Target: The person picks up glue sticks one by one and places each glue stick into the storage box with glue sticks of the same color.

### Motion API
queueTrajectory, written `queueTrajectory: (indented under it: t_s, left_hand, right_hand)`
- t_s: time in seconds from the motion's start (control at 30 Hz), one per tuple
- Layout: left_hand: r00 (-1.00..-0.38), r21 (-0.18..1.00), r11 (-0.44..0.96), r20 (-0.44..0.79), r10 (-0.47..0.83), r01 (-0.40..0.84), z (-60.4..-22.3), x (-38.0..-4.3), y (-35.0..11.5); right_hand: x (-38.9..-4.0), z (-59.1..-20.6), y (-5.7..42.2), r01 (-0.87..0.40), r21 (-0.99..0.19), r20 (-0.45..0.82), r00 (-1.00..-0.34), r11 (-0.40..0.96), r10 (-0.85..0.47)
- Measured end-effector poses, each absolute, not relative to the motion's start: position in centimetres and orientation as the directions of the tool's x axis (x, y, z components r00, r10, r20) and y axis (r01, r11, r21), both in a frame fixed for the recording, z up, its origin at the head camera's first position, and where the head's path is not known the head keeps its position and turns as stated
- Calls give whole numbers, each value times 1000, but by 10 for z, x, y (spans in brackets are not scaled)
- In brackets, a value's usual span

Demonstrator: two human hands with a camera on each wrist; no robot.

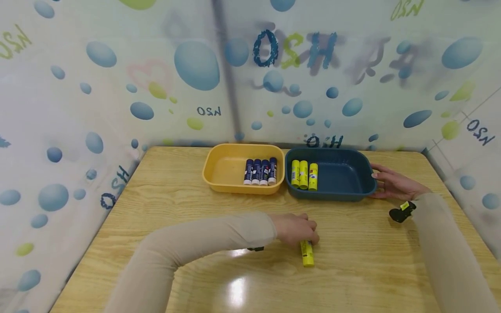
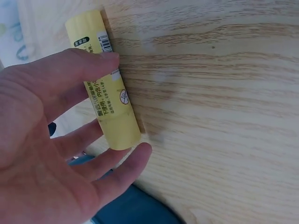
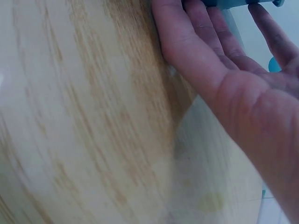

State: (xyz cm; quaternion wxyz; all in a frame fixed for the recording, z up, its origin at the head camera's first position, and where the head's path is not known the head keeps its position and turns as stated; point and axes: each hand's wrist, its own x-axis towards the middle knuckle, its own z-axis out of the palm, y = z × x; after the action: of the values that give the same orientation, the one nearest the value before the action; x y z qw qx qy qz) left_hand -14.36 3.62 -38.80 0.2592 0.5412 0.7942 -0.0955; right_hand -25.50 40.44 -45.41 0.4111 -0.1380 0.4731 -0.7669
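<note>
My left hand [image 1: 294, 229] pinches a yellow glue stick [image 1: 307, 255] low over the table. In the left wrist view the thumb crosses the glue stick [image 2: 117, 112], with the other fingers around its far side and end. At the right end of the blue tray [image 1: 332, 194], my right hand [image 1: 399, 183] rests its extended fingers against the wall and rim. Inside that tray, three yellow glue sticks [image 1: 303, 174] stand side by side at the left. Only an edge of the tray [image 3: 233, 3] shows in the right wrist view.
A yellow tray [image 1: 221, 188] adjoins the blue one on the left, holding several dark-blue glue sticks [image 1: 256, 172] with white ends. Both trays stand at the back of the wooden table [image 1: 164, 191], before a patterned curtain [image 1: 156, 108].
</note>
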Motion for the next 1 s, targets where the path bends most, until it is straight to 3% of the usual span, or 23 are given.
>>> queueTrajectory:
  t_s: [0.77,1.0]
  left_hand:
    - [-271,28,327,-496,825,945,-395,-139,54]
    - [-246,78,335,-526,814,939,-390,-147,59]
  right_hand:
    - [-248,-449,400,493,-848,-245,-690,-195,-681]
    - [-248,-449,398,484,-855,-266,-718,-186,-644]
